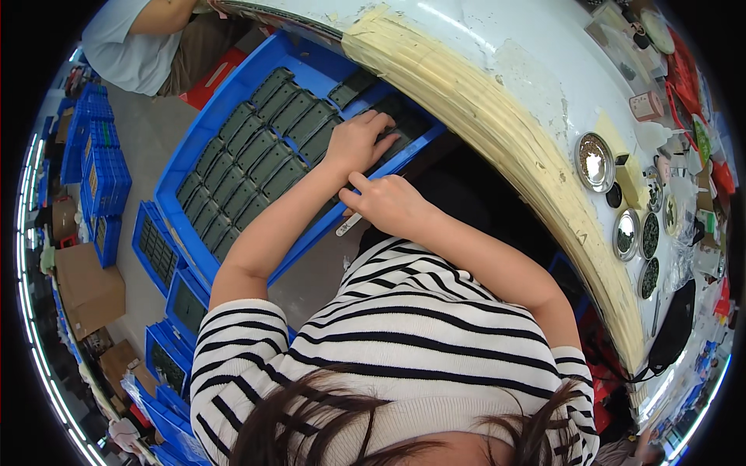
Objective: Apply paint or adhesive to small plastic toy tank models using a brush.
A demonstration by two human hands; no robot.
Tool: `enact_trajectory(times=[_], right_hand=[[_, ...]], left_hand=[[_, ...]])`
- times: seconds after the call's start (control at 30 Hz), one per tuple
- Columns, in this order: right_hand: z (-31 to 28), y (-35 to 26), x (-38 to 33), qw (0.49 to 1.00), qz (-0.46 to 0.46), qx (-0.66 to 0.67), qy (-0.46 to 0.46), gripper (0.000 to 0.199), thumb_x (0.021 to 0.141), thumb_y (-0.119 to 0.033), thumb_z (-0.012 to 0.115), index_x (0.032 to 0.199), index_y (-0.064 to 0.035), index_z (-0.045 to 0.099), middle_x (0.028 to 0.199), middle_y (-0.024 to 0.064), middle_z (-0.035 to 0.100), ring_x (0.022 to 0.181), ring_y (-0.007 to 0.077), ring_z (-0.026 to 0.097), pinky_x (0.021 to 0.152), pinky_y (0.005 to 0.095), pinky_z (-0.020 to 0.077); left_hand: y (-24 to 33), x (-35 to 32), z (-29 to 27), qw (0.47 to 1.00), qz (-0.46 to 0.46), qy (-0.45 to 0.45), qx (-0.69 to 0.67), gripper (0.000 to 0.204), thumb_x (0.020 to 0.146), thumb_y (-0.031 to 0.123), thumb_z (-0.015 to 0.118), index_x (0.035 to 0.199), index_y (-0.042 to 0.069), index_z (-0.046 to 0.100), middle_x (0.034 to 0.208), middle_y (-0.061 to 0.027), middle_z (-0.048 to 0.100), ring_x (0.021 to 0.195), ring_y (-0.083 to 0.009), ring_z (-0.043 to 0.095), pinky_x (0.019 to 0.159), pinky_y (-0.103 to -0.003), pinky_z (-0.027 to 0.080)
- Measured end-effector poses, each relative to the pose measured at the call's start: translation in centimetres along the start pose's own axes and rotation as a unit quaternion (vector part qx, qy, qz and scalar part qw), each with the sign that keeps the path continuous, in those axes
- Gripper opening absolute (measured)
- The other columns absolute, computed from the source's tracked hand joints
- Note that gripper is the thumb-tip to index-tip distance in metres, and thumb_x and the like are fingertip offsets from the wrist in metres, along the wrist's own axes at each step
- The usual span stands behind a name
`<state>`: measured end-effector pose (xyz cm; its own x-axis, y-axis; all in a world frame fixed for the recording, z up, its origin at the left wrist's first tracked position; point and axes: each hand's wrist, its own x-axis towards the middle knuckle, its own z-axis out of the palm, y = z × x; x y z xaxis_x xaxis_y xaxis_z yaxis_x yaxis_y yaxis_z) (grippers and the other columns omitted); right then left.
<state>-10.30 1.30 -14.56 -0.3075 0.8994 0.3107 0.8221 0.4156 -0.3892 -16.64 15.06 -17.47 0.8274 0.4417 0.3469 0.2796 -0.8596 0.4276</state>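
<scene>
A large blue crate (172, 172) holds rows of flat, dark green rectangular parts (247, 165), packed closely side by side. My left hand (359, 144) reaches into the crate's right side, thumb and curved fingers around one of the dark parts there; much of that part is hidden under the hand. Close to my left wrist, my right hand (392, 206) is over the crate's near edge with its fingers curled together. Whatever the right hand may hold is hidden. A small white strip with markings (349, 224) shows just below its fingertips.
Right of the crate curves a white table (536, 85) edged with yellowish tape (482, 116). Round tins (595, 161) and small dishes of parts stand on it. More blue crates (159, 241) are stacked at left, near a cardboard box (89, 287). Another person (136, 46) sits at the upper left.
</scene>
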Motion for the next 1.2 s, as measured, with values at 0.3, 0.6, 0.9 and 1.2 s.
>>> enact_trajectory(times=[0.3, 0.6, 0.9, 1.2], right_hand=[[-0.1, 0.0, 0.0, 1.0, 0.003, 0.0, -0.017, 0.017, 0.079, -0.019, 0.068, 0.085, -0.0033, 0.062, 0.088, 0.0129, 0.056, 0.058, 0.0219, 0.066, 0.049, 0.0336, 0.0516], [-0.3, -0.1, 0.1, 1.0, 0.007, 0.008, -0.028, 0.018, 0.081, -0.02, 0.068, 0.086, -0.0036, 0.062, 0.088, 0.0125, 0.056, 0.06, 0.0235, 0.067, 0.051, 0.0347, 0.0524], [0.0, -0.1, 0.0, 0.999, 0.021, 0.018, -0.02, 0.023, 0.083, -0.025, 0.068, 0.093, -0.0067, 0.06, 0.084, 0.0103, 0.052, 0.059, 0.0266, 0.063, 0.051, 0.0356, 0.0521], [-0.1, 0.1, -0.2, 0.999, 0.026, 0.013, -0.023, 0.023, 0.084, -0.026, 0.067, 0.093, -0.0068, 0.06, 0.084, 0.0102, 0.052, 0.057, 0.0265, 0.063, 0.05, 0.0358, 0.0519]], left_hand=[[0.2, 1.0, -1.0, 0.999, -0.025, 0.011, -0.045, 0.015, 0.08, 0.016, 0.073, 0.091, 0.007, 0.071, 0.076, -0.0052, 0.065, 0.062, -0.0195, 0.065, 0.057, -0.032, 0.052], [-6.6, 1.6, -6.1, 0.98, -0.165, 0.073, -0.083, 0.019, 0.081, 0.013, 0.074, 0.097, 0.002, 0.073, 0.075, -0.0044, 0.067, 0.064, -0.0091, 0.061, 0.062, -0.024, 0.05], [-13.4, 6.4, -4.6, 0.986, -0.143, 0.038, 0.078, 0.026, 0.084, 0.019, 0.071, 0.103, 0.002, 0.07, 0.082, -0.0131, 0.07, 0.073, -0.0202, 0.068, 0.068, -0.032, 0.053], [-11.7, 5.2, -3.0, 0.991, -0.102, -0.036, -0.079, 0.029, 0.086, 0.024, 0.068, 0.105, 0.001, 0.068, 0.084, -0.0149, 0.07, 0.076, -0.0251, 0.069, 0.07, -0.035, 0.054]])
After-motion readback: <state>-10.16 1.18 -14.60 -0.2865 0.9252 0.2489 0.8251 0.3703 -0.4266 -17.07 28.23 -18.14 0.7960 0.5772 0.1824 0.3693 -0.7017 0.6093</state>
